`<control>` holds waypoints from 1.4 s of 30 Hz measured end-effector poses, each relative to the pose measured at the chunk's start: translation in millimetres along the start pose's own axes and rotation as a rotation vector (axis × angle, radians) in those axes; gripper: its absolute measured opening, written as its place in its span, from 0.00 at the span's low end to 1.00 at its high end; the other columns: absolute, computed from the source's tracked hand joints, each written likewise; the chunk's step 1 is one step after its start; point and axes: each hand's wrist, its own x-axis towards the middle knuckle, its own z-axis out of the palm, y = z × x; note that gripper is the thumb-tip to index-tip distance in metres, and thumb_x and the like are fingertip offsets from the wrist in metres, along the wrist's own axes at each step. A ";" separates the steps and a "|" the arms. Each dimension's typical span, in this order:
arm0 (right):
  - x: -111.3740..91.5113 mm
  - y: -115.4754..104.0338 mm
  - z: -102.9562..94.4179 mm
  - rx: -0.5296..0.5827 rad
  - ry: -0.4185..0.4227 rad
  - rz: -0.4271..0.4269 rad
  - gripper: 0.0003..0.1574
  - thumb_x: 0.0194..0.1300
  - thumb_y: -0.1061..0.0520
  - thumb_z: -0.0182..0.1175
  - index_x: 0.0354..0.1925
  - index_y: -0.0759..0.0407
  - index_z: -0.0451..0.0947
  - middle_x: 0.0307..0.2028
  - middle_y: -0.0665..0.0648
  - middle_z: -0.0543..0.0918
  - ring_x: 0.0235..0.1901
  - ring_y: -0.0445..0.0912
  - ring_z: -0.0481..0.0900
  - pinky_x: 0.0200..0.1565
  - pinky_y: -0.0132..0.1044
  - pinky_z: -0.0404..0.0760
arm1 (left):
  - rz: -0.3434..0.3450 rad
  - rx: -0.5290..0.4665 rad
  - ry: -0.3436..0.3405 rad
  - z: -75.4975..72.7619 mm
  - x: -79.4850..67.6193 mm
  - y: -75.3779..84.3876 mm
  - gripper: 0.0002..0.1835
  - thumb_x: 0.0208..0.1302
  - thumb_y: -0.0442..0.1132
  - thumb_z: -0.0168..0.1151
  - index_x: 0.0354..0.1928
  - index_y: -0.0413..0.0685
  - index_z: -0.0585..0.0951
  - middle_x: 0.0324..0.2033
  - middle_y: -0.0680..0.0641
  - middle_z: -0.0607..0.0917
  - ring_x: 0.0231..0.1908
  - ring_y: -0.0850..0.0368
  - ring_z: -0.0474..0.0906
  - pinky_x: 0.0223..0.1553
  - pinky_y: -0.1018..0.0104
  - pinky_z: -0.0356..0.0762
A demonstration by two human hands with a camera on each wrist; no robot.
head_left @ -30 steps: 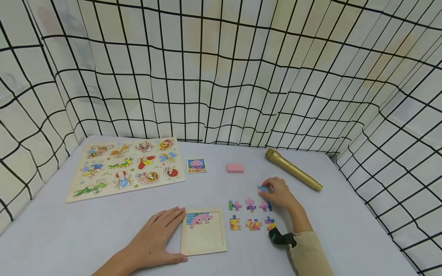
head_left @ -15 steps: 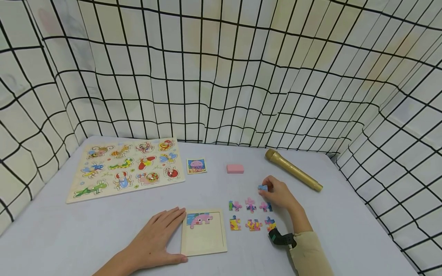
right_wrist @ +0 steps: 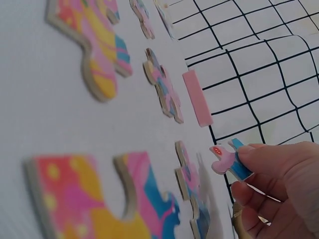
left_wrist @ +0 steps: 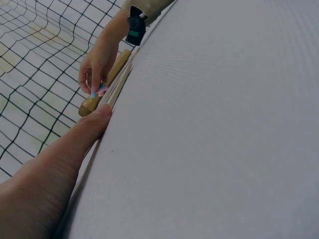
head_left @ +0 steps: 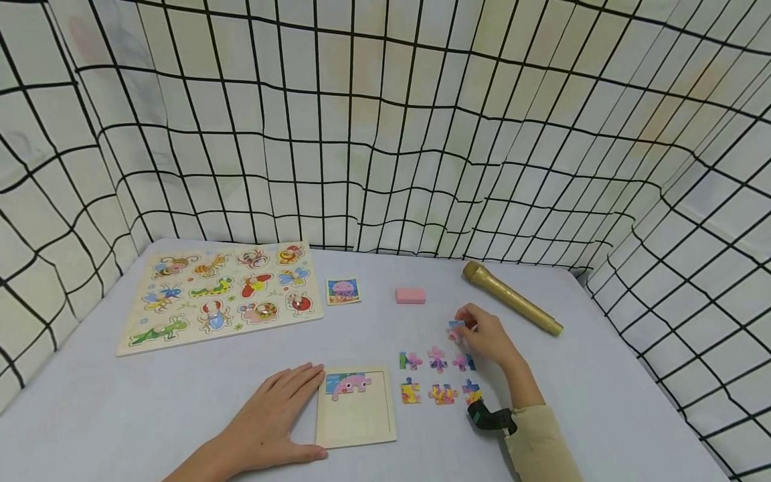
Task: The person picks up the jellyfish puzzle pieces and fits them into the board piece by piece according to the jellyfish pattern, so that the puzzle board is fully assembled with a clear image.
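My left hand (head_left: 265, 418) lies along the left side of a square wooden puzzle tray (head_left: 355, 425), fingertips at its upper edge and thumb near the lower corner. Joined pink and blue puzzle pieces (head_left: 348, 383) fill the tray's upper left. Between thumb and fingers, my right hand (head_left: 484, 338) pinches a blue and pink puzzle piece (right_wrist: 232, 162), which the right wrist view shows raised off the table. Nearest to that hand, loose puzzle pieces (head_left: 438, 358) lie in two rows right of the tray. In the left wrist view, the thumb (left_wrist: 94, 119) meets the tray's edge.
A large wooden insect puzzle board (head_left: 223, 294) lies at the back left. Beside it are a small octopus picture card (head_left: 343, 290) and a pink block (head_left: 410, 295). A gold microphone (head_left: 512, 298) lies at the back right. Black netting (head_left: 385, 134) encloses the table.
The piece in my right hand has turned, and its pink part now shows below the blue. That hand has shifted very slightly upward. My left hand and the tray stay put.
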 end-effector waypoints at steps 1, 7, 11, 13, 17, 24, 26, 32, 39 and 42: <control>0.2 -0.7 0.3 -0.001 0.002 -0.008 0.09 0.59 0.62 0.61 0.39 0.56 0.74 0.31 0.51 0.77 0.32 0.44 0.74 0.33 0.38 0.73 | -0.002 -0.002 -0.001 -0.1 -0.1 0.1 0.57 0.41 0.81 0.47 0.63 0.43 0.67 0.63 0.49 0.67 0.63 0.52 0.58 0.59 0.53 0.55; 2.2 -8.2 2.2 0.006 -0.008 -0.019 0.12 0.60 0.62 0.60 0.43 0.56 0.77 0.31 0.50 0.77 0.30 0.43 0.72 0.31 0.36 0.73 | -0.011 -0.013 -0.014 -0.4 -0.1 0.5 0.57 0.41 0.81 0.47 0.64 0.43 0.67 0.63 0.49 0.66 0.63 0.52 0.58 0.59 0.52 0.56; 2.9 -14.4 3.2 0.018 -0.020 -0.021 0.12 0.61 0.62 0.59 0.44 0.56 0.78 0.30 0.49 0.77 0.29 0.43 0.71 0.30 0.34 0.72 | -0.013 -0.010 -0.018 -0.1 0.0 0.4 0.57 0.41 0.81 0.47 0.64 0.43 0.66 0.64 0.49 0.66 0.63 0.52 0.58 0.59 0.52 0.56; 3.0 -17.1 3.9 0.028 -0.021 -0.038 0.12 0.61 0.62 0.59 0.44 0.57 0.78 0.30 0.49 0.77 0.29 0.43 0.71 0.29 0.33 0.72 | -0.012 -0.007 -0.017 0.4 0.0 0.2 0.57 0.41 0.81 0.46 0.64 0.43 0.66 0.64 0.49 0.66 0.63 0.53 0.58 0.59 0.52 0.56; 2.9 -23.4 5.9 0.056 -0.026 -0.079 0.12 0.60 0.63 0.59 0.44 0.59 0.78 0.30 0.49 0.78 0.28 0.43 0.71 0.29 0.33 0.72 | -0.013 -0.005 -0.018 1.2 -0.2 -0.2 0.57 0.41 0.81 0.46 0.64 0.43 0.66 0.64 0.49 0.66 0.63 0.53 0.58 0.59 0.52 0.56; 3.4 -35.3 11.6 0.088 -0.044 -0.140 0.12 0.60 0.63 0.59 0.45 0.59 0.78 0.31 0.48 0.78 0.30 0.43 0.71 0.33 0.34 0.74 | -0.018 -0.012 -0.019 1.8 -0.8 -0.2 0.57 0.41 0.81 0.46 0.64 0.43 0.66 0.64 0.49 0.65 0.64 0.53 0.57 0.60 0.52 0.55; 3.9 -37.7 13.7 0.091 -0.054 -0.158 0.12 0.60 0.62 0.59 0.45 0.59 0.78 0.32 0.48 0.79 0.30 0.42 0.71 0.34 0.33 0.74 | -0.019 -0.013 -0.019 1.8 -0.7 -0.1 0.57 0.41 0.81 0.46 0.64 0.44 0.66 0.64 0.49 0.66 0.64 0.53 0.57 0.60 0.52 0.55; 4.1 -46.9 21.6 0.120 -0.102 -0.201 0.12 0.61 0.61 0.58 0.45 0.59 0.77 0.35 0.48 0.80 0.32 0.41 0.72 0.35 0.33 0.75 | -0.018 -0.010 -0.012 1.4 -0.5 0.1 0.56 0.41 0.81 0.47 0.64 0.44 0.67 0.63 0.49 0.66 0.63 0.53 0.58 0.60 0.51 0.55; 1.4 -63.4 33.4 0.154 -0.184 -0.245 0.12 0.63 0.59 0.56 0.46 0.58 0.77 0.39 0.48 0.80 0.33 0.41 0.72 0.35 0.34 0.74 | -0.008 -0.003 0.002 0.9 -0.5 -0.1 0.56 0.41 0.80 0.47 0.63 0.43 0.67 0.63 0.49 0.67 0.63 0.53 0.58 0.60 0.51 0.54; 0.4 -70.3 38.4 0.174 -0.202 -0.259 0.12 0.63 0.60 0.56 0.46 0.59 0.77 0.40 0.49 0.80 0.33 0.41 0.72 0.35 0.33 0.74 | -0.004 0.001 0.010 0.9 -0.8 -0.3 0.56 0.41 0.81 0.47 0.63 0.44 0.67 0.63 0.49 0.67 0.63 0.53 0.58 0.60 0.51 0.54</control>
